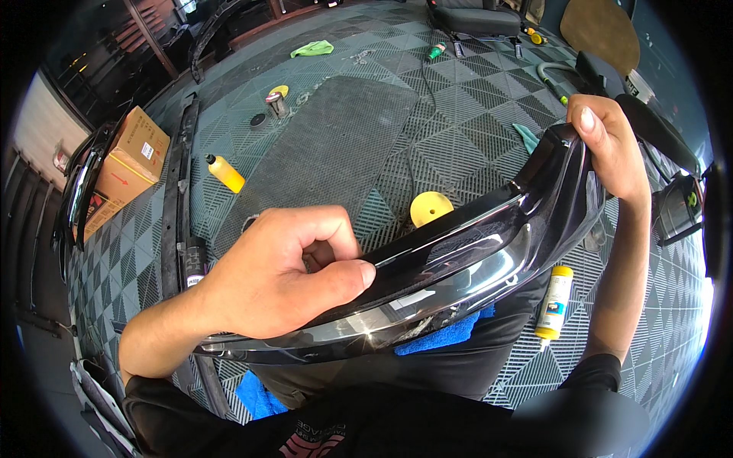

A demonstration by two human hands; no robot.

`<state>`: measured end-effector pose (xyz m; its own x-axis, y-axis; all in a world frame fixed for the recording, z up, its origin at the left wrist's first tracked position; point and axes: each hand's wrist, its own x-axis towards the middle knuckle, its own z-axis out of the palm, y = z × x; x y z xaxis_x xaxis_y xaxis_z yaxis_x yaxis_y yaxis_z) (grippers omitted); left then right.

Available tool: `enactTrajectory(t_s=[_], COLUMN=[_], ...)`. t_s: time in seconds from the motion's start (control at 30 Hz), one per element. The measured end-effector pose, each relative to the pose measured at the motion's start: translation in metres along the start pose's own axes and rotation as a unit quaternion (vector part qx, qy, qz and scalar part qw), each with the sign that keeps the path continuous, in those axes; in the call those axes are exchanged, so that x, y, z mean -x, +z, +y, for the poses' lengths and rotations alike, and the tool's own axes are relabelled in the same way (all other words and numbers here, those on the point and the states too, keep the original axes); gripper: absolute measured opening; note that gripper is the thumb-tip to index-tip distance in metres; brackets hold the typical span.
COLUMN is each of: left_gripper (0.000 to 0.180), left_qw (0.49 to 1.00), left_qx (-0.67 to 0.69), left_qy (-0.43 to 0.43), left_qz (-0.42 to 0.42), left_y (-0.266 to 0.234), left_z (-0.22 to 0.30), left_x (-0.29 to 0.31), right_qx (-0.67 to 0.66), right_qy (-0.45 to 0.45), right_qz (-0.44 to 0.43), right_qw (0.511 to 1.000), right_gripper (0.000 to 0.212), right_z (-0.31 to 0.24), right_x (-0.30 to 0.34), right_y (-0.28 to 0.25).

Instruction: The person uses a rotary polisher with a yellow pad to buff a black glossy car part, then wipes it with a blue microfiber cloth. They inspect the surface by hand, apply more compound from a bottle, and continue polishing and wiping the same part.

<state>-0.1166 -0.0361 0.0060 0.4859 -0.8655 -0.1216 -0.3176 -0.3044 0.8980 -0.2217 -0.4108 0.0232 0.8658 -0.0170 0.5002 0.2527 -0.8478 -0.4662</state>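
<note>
A long, curved, glossy black car trim panel (481,229) lies across my lap, its right end raised and its left end low. My right hand (611,145) is closed round the raised right end, thumb on top. Over the panel's left half, my left hand (282,267) is closed on the upper edge, its thumb lying along the panel and its other fingers curled, their tips hidden. A blue cloth (447,336) sticks out beneath the panel on my lap. Pale smudges mark the panel's lower edge near that cloth.
On the tiled floor are a yellow polishing pad (431,208), a yellow bottle (225,173), a white bottle with yellow ends (554,303) and a green cloth (312,48). A cardboard box (128,172) stands left, beside a long dark bar (177,168). A seat (477,19) stands far back.
</note>
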Motion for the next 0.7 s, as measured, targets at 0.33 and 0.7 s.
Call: enactTrajectory(t_s=[0.33,0.7], left_gripper=[0.023,0.022], left_qw=[0.999,0.997], left_qx=[-0.041,-0.067], left_qy=[0.002,0.013], left_qz=[0.012,0.021], left_y=[0.0011,0.0031], left_z=[0.001,0.0031], left_x=[-0.0004,-0.0005], right_qx=[0.007,0.002], right_qy=[-0.005,-0.003], right_qz=[0.0,-0.001], right_qw=[1.0,1.0], right_gripper=[0.069,0.068], right_z=[0.0029,0.0014], right_x=[-0.0008,-0.0001], right_y=[-0.0004,-0.0002])
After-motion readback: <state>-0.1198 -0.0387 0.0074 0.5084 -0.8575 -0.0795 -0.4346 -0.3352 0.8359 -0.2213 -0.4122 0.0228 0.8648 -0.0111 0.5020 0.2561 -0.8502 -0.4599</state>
